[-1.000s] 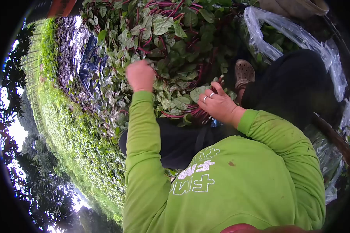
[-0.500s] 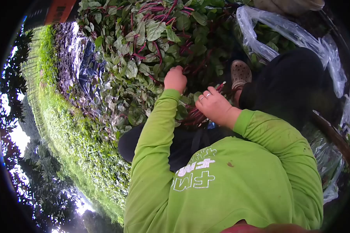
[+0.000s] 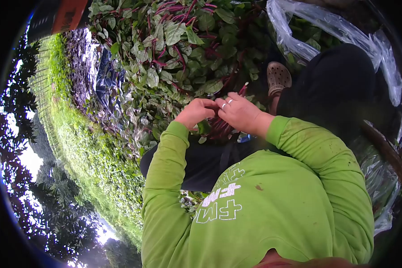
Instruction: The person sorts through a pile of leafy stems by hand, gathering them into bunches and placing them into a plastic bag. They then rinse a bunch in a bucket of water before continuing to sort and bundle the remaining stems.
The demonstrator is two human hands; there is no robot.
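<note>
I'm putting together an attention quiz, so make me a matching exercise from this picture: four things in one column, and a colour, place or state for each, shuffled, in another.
Things:
1. Right hand
2. Shirt
3. Clog
4. Stems

Descriptions:
A. Brown, dotted with holes
B. Wearing two rings
C. Reddish purple, bunched at the hands
D. Bright green, with lettering

Pairs: 1-B, 2-D, 3-A, 4-C

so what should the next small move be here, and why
Probably use the left hand to even up the red stems while the right hand steadies them: the stems run under the right hand, the two hands meet there, and one pale-tipped stem pokes out beyond it. Whether the left hand pinches a stem is hidden.
</note>
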